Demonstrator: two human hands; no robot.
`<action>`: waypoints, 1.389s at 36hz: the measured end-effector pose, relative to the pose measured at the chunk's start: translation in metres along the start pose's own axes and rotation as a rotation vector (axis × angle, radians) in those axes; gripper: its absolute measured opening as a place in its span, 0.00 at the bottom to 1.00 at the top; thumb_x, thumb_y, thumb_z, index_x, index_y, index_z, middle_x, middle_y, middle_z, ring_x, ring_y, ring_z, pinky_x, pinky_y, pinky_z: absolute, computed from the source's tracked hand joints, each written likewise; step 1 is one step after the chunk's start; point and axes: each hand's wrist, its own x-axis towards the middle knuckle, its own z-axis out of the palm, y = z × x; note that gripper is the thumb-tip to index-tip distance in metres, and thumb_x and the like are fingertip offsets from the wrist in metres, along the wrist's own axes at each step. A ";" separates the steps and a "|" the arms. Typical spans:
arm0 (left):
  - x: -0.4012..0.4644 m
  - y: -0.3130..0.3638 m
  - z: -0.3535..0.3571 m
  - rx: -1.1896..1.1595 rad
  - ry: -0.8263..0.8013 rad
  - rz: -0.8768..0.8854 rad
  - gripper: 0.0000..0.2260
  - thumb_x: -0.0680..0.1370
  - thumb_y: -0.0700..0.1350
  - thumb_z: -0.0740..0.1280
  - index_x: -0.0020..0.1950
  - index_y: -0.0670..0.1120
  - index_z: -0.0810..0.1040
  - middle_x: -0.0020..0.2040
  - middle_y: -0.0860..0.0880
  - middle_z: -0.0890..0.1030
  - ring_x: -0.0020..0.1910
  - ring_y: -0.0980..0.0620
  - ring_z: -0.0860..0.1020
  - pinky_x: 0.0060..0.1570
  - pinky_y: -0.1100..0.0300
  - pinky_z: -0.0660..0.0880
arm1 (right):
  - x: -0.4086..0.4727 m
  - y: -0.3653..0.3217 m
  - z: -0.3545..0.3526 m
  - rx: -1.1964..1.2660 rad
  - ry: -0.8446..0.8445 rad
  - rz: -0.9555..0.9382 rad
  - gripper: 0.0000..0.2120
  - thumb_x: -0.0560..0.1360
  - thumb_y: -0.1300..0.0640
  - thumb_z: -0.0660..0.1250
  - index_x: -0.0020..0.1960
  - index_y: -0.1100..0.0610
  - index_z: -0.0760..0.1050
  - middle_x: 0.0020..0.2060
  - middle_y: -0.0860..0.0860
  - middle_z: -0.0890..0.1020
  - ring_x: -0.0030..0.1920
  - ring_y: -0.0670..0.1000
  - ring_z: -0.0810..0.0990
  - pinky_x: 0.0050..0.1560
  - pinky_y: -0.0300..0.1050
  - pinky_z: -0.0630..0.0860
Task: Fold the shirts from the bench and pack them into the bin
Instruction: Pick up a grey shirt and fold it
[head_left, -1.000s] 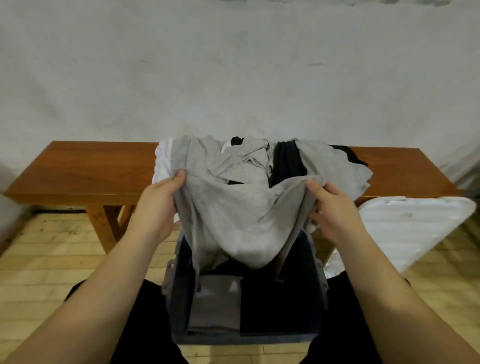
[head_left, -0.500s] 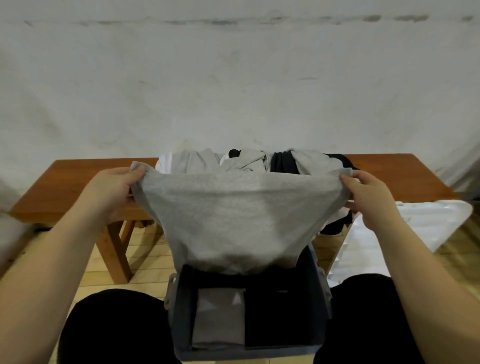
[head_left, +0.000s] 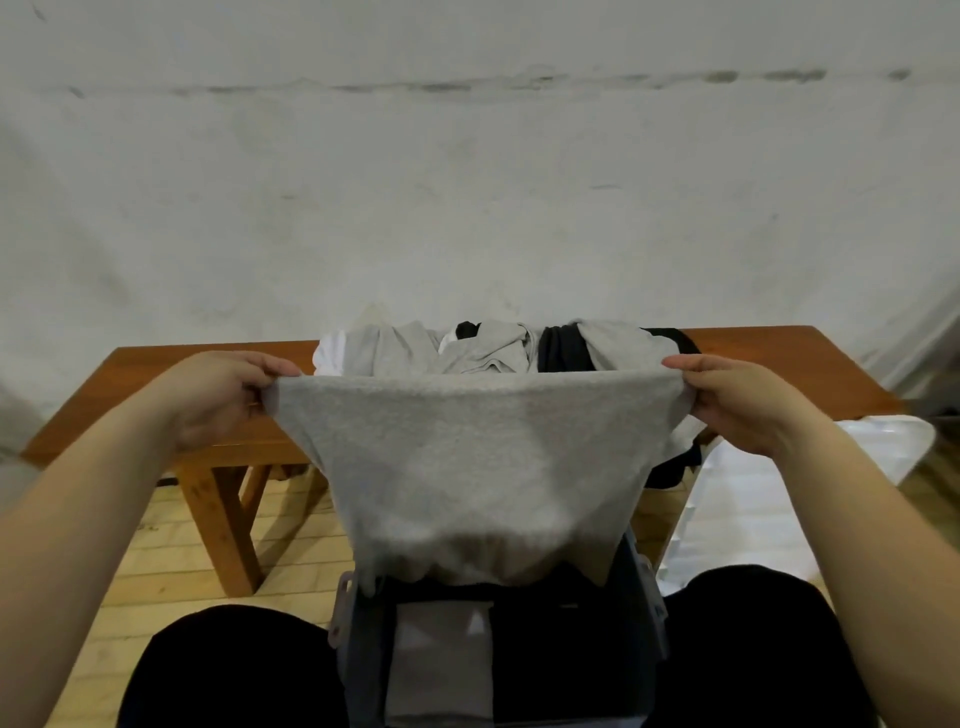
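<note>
A light grey shirt (head_left: 478, 467) hangs stretched wide in the air between my hands, its lower edge dangling over the bin. My left hand (head_left: 218, 395) pinches its upper left corner and my right hand (head_left: 737, 400) pinches its upper right corner. Behind it, a heap of grey, white and black shirts (head_left: 493, 348) lies on the wooden bench (head_left: 769, 358). The dark grey bin (head_left: 358, 649) stands on the floor between my knees, holding a folded grey shirt (head_left: 441, 660) on the left and a folded black one (head_left: 571, 660) on the right.
A white plastic lid (head_left: 779, 483) leans by the bench at the right. The bench leg (head_left: 218, 519) stands left of the bin on a pale wooden floor. A grey-white wall rises close behind the bench.
My hands have moved apart and lifted the grey shirt off the heap, pulling its top edge taut. The shirt went from bunched to spread flat.
</note>
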 end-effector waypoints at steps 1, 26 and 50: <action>-0.002 0.001 0.002 0.080 -0.026 0.025 0.12 0.79 0.32 0.59 0.55 0.39 0.80 0.57 0.41 0.78 0.56 0.45 0.76 0.48 0.57 0.74 | 0.000 -0.001 0.000 -0.020 -0.030 -0.015 0.09 0.82 0.65 0.59 0.56 0.57 0.77 0.61 0.54 0.75 0.58 0.49 0.76 0.55 0.43 0.74; 0.020 0.006 -0.025 0.093 -0.171 0.231 0.23 0.68 0.61 0.74 0.53 0.46 0.81 0.51 0.46 0.81 0.50 0.46 0.79 0.55 0.49 0.74 | 0.007 -0.020 -0.007 0.095 0.061 -0.148 0.08 0.81 0.61 0.60 0.51 0.63 0.77 0.47 0.54 0.81 0.48 0.53 0.80 0.51 0.44 0.75; -0.025 0.104 0.034 -0.657 -0.508 0.772 0.10 0.71 0.55 0.75 0.43 0.49 0.82 0.43 0.48 0.81 0.43 0.48 0.79 0.46 0.57 0.76 | -0.051 -0.112 0.064 0.314 -0.232 -0.615 0.06 0.66 0.49 0.70 0.36 0.48 0.84 0.36 0.45 0.83 0.37 0.42 0.80 0.43 0.36 0.76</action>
